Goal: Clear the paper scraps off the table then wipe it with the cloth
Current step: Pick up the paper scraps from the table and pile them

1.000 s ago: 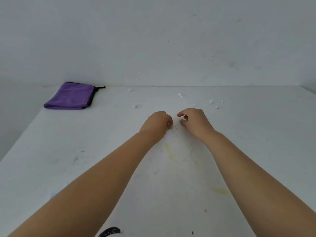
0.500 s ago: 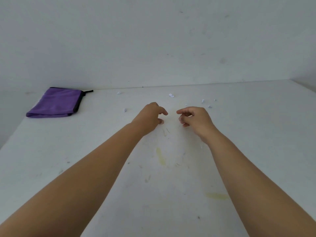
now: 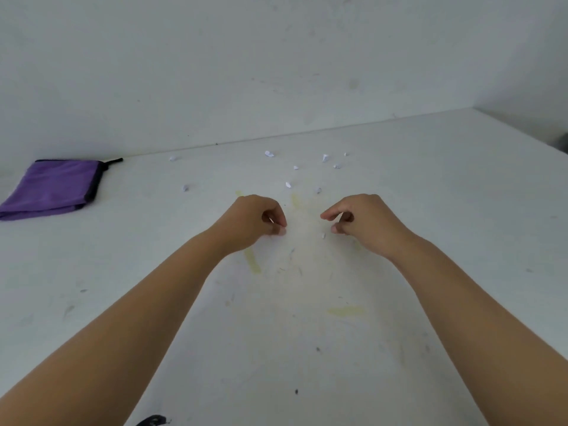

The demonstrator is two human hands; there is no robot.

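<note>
Several small white paper scraps [image 3: 288, 184] lie scattered on the white table [image 3: 307, 318], mostly beyond my hands near the back edge. One scrap [image 3: 323, 235] lies on the table just beside my right thumb. My left hand [image 3: 255, 219] is curled, thumb and fingers pinched on a thin white scrap. My right hand [image 3: 362, 222] hovers low over the table with forefinger and thumb apart and nothing between them. The folded purple cloth [image 3: 52, 189] rests at the far left, well away from both hands.
A white wall rises right behind the table's back edge. Yellowish stains [image 3: 252, 261] and dark specks mark the surface between and under my forearms. A dark object [image 3: 152, 420] peeks in at the bottom edge.
My hands, close together a second ago, have drawn apart. My left fingers opened and then pinched again. More scraps show beyond my hands as the view shifted.
</note>
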